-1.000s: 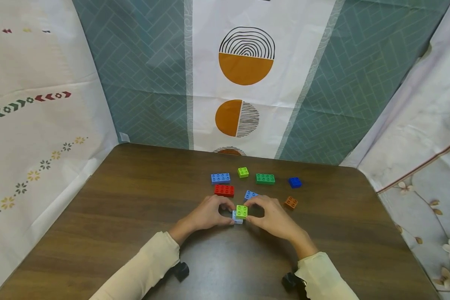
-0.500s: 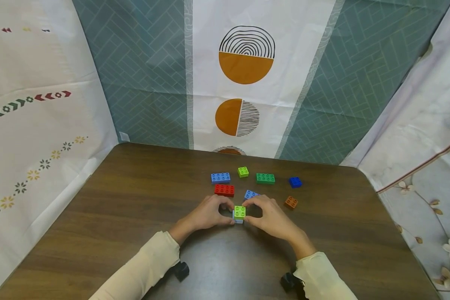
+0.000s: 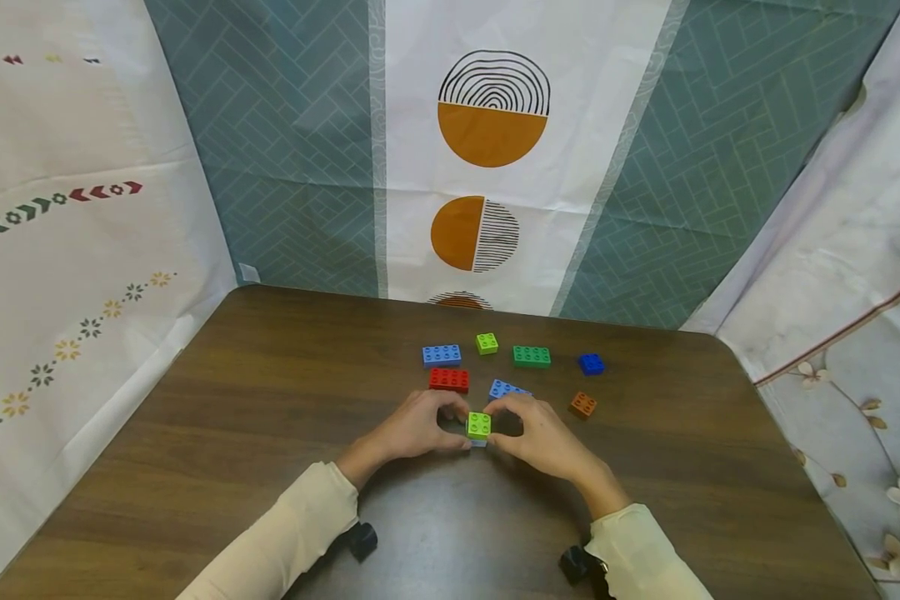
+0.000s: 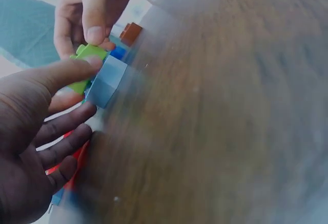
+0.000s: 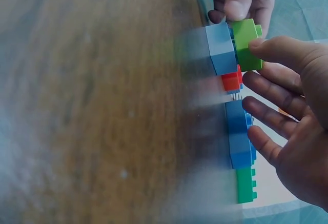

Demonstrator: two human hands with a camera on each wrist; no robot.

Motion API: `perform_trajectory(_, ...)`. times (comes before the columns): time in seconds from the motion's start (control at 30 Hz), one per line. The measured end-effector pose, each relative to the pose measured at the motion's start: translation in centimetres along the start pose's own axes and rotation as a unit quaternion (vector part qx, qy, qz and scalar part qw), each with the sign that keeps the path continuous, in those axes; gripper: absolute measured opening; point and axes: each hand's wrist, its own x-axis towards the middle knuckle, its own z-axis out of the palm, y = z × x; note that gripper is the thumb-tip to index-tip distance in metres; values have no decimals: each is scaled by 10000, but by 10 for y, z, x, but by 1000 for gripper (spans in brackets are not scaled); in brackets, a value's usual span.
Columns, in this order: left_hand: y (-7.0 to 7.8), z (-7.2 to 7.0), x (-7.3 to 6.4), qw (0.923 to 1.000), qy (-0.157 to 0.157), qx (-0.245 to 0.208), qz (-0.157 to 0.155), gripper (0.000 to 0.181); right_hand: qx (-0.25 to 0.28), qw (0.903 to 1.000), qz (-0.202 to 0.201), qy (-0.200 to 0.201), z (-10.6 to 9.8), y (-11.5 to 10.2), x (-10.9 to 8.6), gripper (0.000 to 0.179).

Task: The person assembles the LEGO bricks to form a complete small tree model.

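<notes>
My right hand [image 3: 551, 437] pinches a lime green toy brick [image 3: 479, 426] with two-by-two studs between thumb and fingers. Directly below it is a light blue brick [image 5: 220, 49], mostly covered by the lime one in the head view. A narrow gap with studs shows between the two in the right wrist view. My left hand [image 3: 420, 427] grips the light blue brick from the left, its thumb up near the seam. Both hands' remaining fingers are spread loosely in the wrist views.
Beyond the hands lie a red brick [image 3: 448, 381], a blue brick [image 3: 441, 356], another blue brick [image 3: 508, 390], a small lime brick [image 3: 487, 343], a green brick [image 3: 531, 357], a dark blue brick [image 3: 591, 364] and an orange-brown brick [image 3: 582, 405]. The wooden table [image 3: 307, 358] ends at hanging cloths.
The lime brick has shifted slightly left and now sits lined up over the light blue brick, which shows less. My right hand moved left with it; my left hand stays nearly still.
</notes>
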Motion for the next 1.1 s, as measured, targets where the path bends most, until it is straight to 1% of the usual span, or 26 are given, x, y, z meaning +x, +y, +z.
perform_trajectory(0.2, 2, -2, -1, 9995, 44, -300, 128, 32, 11, 10000, -34, -5, 0, 1, 0, 36)
perform_trajectory(0.4, 1, -3, -1, 9991, 3, -412, 106, 30, 5, 10000, 34, -42, 1, 0, 1, 37)
perform_trajectory(0.5, 1, -4, -1, 9989, -9, -467, 77, 30, -7, 10000, -20, -63, 1, 1, 2, 37)
perform_trajectory(0.6, 2, -4, -2, 9989, -2, -464, 47, 29, 3, 10000, -31, -65, 2, 2, 2, 36)
perform_trajectory(0.8, 1, -3, -2, 9991, 16, -403, 130, 27, 100, 9999, 25, -51, 2, 3, 2, 35)
perform_trajectory(1.1, 0, -2, -2, 9992, 48, -368, 158, 24, 154, 9997, -151, -94, 2, 5, 2, 32)
